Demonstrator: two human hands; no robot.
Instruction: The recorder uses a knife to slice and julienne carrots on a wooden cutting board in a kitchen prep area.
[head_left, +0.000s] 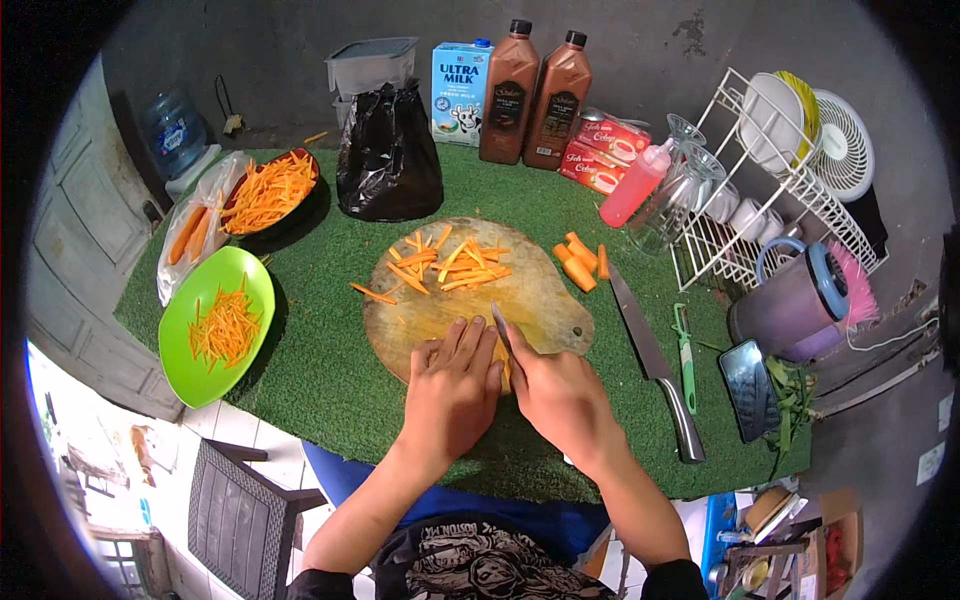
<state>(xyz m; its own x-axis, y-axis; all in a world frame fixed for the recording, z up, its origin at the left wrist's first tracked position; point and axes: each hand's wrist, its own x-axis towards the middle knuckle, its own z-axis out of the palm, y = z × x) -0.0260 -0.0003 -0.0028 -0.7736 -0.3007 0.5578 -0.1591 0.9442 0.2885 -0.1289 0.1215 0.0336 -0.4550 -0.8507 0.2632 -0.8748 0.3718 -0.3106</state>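
On the round wooden cutting board (536, 319), my left hand (452, 394) presses down with its fingers stretched forward over a piece of carrot (507, 373), which is mostly hidden. My right hand (564, 397) grips a small knife (500, 324), its blade pointing away from me beside the left fingers. The knife's handle is covered by my hand. Cut carrot sticks (474, 268) lie in loose piles on the board's far half. Peeled carrot chunks (577, 264) rest on the green turf mat (315, 360), just right of the board.
A large kitchen knife (639, 326), a peeler (685, 364) and a phone (748, 390) lie on the right. Leftward are a green plate (174, 341) and a dark bowl (309, 196) holding carrot shreds. Behind stand a black plastic bag (388, 161), bottles (511, 97) and a dish rack (739, 247).
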